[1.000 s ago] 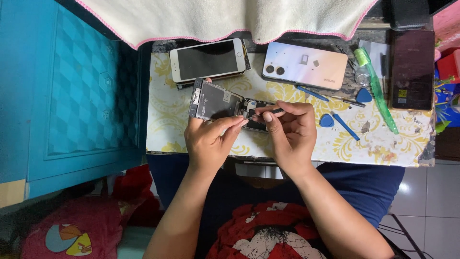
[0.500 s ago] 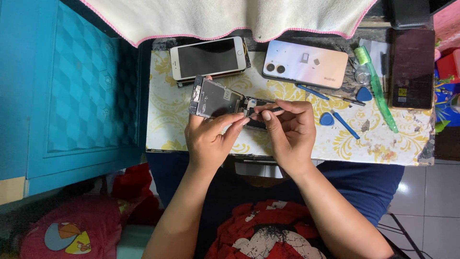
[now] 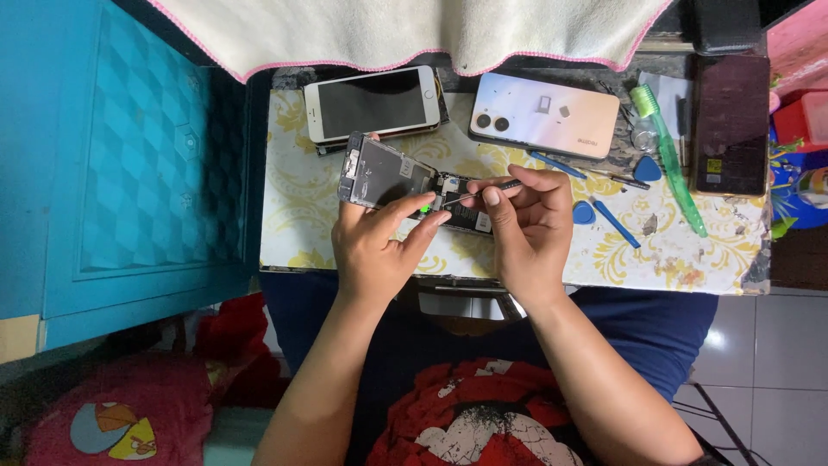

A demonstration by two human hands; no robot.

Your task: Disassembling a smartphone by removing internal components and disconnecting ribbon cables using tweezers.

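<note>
Dark and grey inside, an opened phone (image 3: 405, 185) lies between the two hands, its lifted screen panel (image 3: 379, 171) tilted up just beyond the left hand (image 3: 375, 250). That hand is closed on the phone's near edge, thumb and forefinger stretched toward the exposed parts, fingertips touching the body. The right hand (image 3: 528, 229) sits just beside it, almost meeting it, and pinches a thin metal tool (image 3: 474, 195) whose tip points left into the open body, near the left fingertips.

Beyond the left hand lies a white phone (image 3: 375, 103), face up with a dark screen. Beyond the right hand rests a pale phone back (image 3: 543, 115) showing two camera lenses. Right of the right hand lie a blue pry pick (image 3: 584, 212), a blue-handled tool (image 3: 616, 223) and another blue pick (image 3: 647, 168), with a green toothbrush (image 3: 668, 155) farther right and a dark phone (image 3: 731, 125) past that. All of it rests on a yellow-flowered cloth (image 3: 293, 207) over the work table. A cream towel with pink edging (image 3: 414, 30) hangs at the far side, and a blue cabinet (image 3: 121, 164) stands left of the left hand.
</note>
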